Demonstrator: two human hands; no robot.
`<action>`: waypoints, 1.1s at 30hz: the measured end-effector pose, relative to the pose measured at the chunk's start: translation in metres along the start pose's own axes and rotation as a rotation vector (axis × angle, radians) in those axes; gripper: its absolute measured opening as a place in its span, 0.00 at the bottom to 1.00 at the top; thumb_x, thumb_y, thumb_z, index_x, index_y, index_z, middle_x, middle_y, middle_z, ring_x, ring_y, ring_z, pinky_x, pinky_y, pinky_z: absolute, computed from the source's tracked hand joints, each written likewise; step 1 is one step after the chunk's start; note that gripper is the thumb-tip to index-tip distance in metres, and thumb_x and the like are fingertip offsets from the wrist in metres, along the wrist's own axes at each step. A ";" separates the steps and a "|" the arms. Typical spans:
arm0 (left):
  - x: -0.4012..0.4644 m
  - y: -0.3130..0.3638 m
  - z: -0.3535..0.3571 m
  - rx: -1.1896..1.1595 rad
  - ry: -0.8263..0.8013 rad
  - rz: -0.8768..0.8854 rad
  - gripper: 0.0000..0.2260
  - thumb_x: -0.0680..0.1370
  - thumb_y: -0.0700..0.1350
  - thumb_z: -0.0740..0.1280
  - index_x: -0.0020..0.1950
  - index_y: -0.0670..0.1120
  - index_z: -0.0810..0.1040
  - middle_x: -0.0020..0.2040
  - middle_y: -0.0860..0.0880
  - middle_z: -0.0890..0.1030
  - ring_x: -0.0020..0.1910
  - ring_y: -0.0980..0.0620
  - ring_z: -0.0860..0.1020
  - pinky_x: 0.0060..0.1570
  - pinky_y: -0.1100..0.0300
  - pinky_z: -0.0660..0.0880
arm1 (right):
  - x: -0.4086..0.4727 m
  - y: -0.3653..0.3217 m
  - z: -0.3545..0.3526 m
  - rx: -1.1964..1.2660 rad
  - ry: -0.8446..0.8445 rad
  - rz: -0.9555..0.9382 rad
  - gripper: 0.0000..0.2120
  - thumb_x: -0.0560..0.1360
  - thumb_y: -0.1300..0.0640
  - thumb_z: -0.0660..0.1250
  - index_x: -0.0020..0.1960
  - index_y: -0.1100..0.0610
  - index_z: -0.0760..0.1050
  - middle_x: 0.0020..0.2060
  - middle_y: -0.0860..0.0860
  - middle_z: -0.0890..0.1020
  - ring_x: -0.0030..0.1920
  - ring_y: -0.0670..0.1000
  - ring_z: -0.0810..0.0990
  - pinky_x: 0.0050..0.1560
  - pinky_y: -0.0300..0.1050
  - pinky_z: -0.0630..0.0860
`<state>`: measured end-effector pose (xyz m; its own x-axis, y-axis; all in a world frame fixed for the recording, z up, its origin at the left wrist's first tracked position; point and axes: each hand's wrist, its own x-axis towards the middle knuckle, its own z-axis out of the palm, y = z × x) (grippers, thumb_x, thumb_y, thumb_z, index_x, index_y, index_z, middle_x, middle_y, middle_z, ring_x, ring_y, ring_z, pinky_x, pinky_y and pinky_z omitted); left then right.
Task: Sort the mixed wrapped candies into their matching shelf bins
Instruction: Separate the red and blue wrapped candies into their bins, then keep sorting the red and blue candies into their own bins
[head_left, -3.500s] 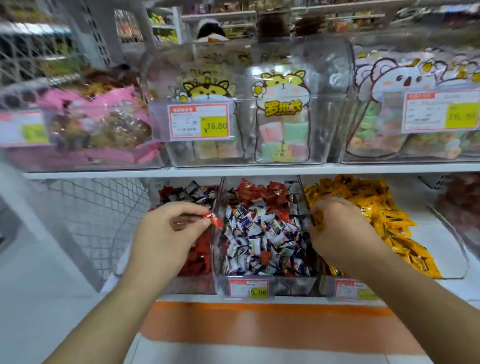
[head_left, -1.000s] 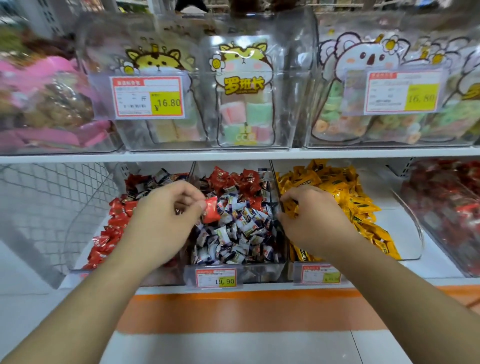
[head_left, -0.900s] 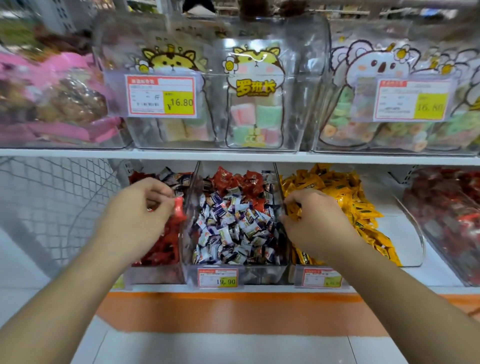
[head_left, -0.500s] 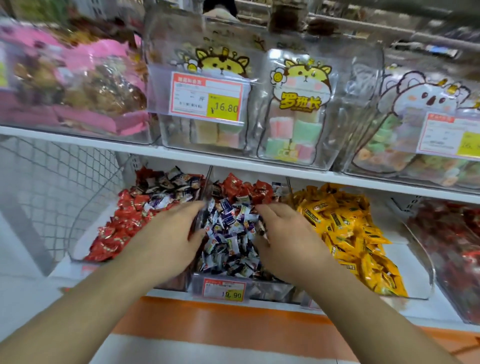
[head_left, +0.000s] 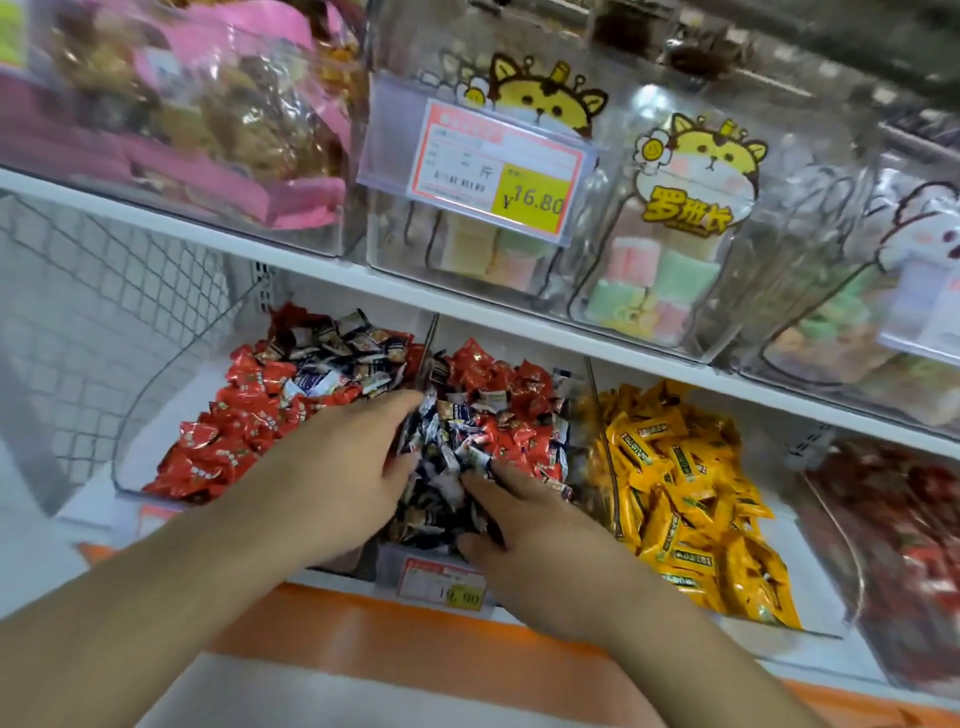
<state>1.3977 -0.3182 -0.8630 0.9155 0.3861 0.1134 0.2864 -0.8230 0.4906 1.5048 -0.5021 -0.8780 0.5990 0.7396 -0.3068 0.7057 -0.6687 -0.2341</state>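
Three clear bins stand side by side on the lower shelf. The left bin (head_left: 130, 457) holds red candies (head_left: 218, 447) with several blue-and-white ones (head_left: 332, 358) on top at the back. In the middle bin lie blue-and-white candies (head_left: 447, 467) mixed with red ones (head_left: 509, 384). The right bin is filled with yellow candies (head_left: 675, 493). My left hand (head_left: 337, 467) reaches over the divider, its straight fingers touching the middle pile. My right hand (head_left: 545, 545) rests on the same pile from the front, fingers spread among the wrappers. Neither hand visibly holds a candy.
A price tag (head_left: 447, 584) hangs on the middle bin's front. A fourth bin of dark red sweets (head_left: 909, 545) stands at far right. The white shelf board (head_left: 332, 270) above carries large clear bins, one with a 16.80 tag (head_left: 493, 171). Wire mesh (head_left: 104, 291) closes the left side.
My left hand let go of its red candy at the left bin and moved into the middle bin. My right hand came over from the yellow bin's divider to the middle pile.
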 end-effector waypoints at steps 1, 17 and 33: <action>0.000 -0.001 0.001 -0.010 0.001 -0.002 0.27 0.84 0.54 0.63 0.81 0.58 0.58 0.56 0.50 0.80 0.27 0.59 0.68 0.25 0.66 0.64 | -0.003 0.000 0.000 0.017 -0.008 -0.009 0.32 0.84 0.38 0.57 0.83 0.40 0.48 0.84 0.43 0.47 0.83 0.51 0.47 0.81 0.51 0.52; -0.003 -0.006 0.008 -0.094 0.051 0.012 0.28 0.85 0.52 0.61 0.83 0.57 0.53 0.58 0.51 0.80 0.37 0.53 0.77 0.40 0.69 0.73 | 0.075 0.013 -0.019 0.086 0.420 0.237 0.21 0.80 0.45 0.70 0.70 0.52 0.75 0.58 0.55 0.83 0.57 0.58 0.81 0.55 0.49 0.81; -0.002 -0.011 0.007 -0.124 0.028 0.022 0.28 0.84 0.51 0.63 0.82 0.58 0.55 0.45 0.56 0.75 0.32 0.71 0.73 0.29 0.73 0.68 | 0.065 0.018 -0.018 0.264 0.620 0.188 0.16 0.75 0.64 0.75 0.56 0.46 0.85 0.43 0.40 0.81 0.31 0.47 0.82 0.38 0.42 0.82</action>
<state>1.3946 -0.3133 -0.8746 0.9122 0.3818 0.1486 0.2279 -0.7744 0.5903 1.5628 -0.4649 -0.8858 0.8630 0.4637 0.2006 0.5001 -0.7278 -0.4693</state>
